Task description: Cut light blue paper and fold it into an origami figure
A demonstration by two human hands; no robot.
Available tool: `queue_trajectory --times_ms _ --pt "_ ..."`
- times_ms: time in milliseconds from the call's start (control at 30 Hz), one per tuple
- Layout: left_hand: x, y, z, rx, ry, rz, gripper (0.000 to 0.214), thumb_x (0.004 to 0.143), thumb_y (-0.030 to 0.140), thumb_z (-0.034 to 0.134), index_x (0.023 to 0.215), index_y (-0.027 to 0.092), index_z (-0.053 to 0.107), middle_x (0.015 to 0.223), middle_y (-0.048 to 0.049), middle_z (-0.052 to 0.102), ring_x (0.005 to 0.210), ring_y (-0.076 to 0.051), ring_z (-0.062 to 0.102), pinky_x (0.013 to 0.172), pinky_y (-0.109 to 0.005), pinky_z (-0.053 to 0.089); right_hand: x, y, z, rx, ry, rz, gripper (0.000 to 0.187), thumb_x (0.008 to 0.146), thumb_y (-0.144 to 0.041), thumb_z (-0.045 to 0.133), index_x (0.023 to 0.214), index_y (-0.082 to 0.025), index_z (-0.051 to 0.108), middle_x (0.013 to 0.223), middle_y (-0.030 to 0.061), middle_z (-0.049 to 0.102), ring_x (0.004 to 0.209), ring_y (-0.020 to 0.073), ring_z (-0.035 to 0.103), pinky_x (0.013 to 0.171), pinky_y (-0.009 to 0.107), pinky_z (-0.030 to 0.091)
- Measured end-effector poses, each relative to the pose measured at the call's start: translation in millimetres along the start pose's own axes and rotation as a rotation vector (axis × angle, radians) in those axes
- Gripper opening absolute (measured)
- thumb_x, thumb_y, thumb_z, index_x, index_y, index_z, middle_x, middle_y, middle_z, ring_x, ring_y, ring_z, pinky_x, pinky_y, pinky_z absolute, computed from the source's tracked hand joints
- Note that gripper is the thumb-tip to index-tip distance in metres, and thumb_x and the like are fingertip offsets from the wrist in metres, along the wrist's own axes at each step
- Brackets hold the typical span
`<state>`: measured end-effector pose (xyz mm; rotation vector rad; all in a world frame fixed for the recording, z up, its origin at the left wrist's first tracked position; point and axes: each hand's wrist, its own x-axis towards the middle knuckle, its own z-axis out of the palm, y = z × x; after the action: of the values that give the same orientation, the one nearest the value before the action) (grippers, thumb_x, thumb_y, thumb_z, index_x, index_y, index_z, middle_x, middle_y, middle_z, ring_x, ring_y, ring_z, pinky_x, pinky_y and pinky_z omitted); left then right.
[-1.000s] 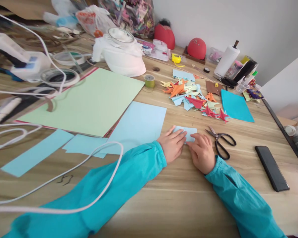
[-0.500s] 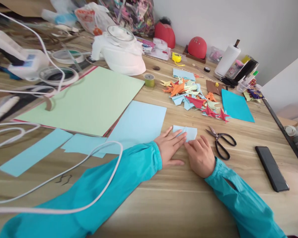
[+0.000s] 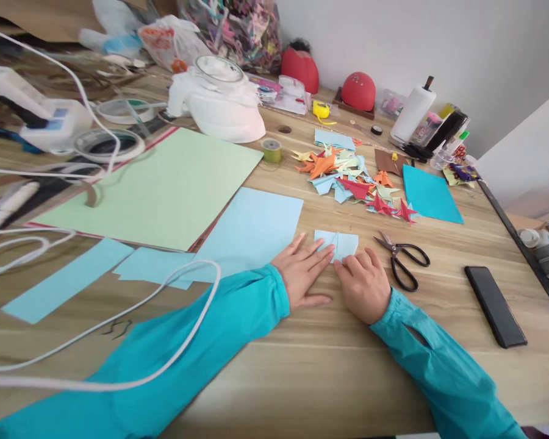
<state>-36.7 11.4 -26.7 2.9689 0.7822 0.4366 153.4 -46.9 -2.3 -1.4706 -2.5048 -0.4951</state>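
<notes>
A small light-blue paper (image 3: 346, 244) with a vertical crease down its middle lies on the wooden table. My left hand (image 3: 304, 272) rests flat with fingers spread, its fingertips over the paper's lower left part. Curled in a loose fist, my right hand (image 3: 363, 285) has its fingertips at the paper's lower edge and seems to pinch it there; the exact grip is hidden. Just right of that hand lie black-handled scissors (image 3: 403, 259), blades slightly apart. To the left is a larger light-blue sheet (image 3: 260, 222), partly under my left forearm.
Folded paper pieces (image 3: 343, 174) in several colours lie behind the hands. A phone (image 3: 495, 306) is at right, a turquoise paper square (image 3: 432, 194) farther back. Green sheets (image 3: 165, 189) and blue strips (image 3: 68, 280) lie at left. A white cable (image 3: 165, 372) loops across my left sleeve.
My left fingers have drawn slightly left, so more of the paper's crease shows. My right hand stays at the lower edge. The whole view has shifted a little.
</notes>
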Motion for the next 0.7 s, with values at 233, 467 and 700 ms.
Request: queue_trajectory --times_ms 233,467,700 --pt "-9.2 -2.3 -10.7 0.075 -0.019 0.003 0.063 0.089 0.058 0.037 0.132 0.014 0.050 0.142 -0.0098 0.045 0.134 -0.029 0.034 0.113 -0.054 0.003 -0.3 0.0 3.0 0.005 -0.011 0.007 0.020 0.089 -0.017 0.048 0.100 -0.018 0.065 0.080 0.0053 0.059 0.080 0.0209 0.048 0.095 0.045 0.031" --pt "-3.8 2.0 -14.1 0.153 0.071 0.017 0.043 0.090 0.042 0.042 0.107 0.011 0.066 0.134 -0.0133 0.053 0.128 -0.027 0.043 0.115 -0.053 0.010 -2.2 -0.5 6.2 0.010 0.010 0.016 0.020 0.089 -0.017 0.048 0.101 -0.017 0.064 0.083 0.0060 0.060 0.082 0.0215 0.048 0.092 0.043 0.032" --pt "21.9 -8.8 26.7 0.223 0.347 0.034 0.030 0.091 0.013 0.040 0.090 0.012 0.069 0.101 -0.0104 0.070 0.101 -0.022 0.060 0.094 -0.040 0.047 0.7 6.4 15.6 0.139 0.103 0.063 0.017 0.086 -0.017 0.051 0.095 -0.016 0.066 0.077 0.0057 0.059 0.076 0.0199 0.049 0.081 0.035 0.038"
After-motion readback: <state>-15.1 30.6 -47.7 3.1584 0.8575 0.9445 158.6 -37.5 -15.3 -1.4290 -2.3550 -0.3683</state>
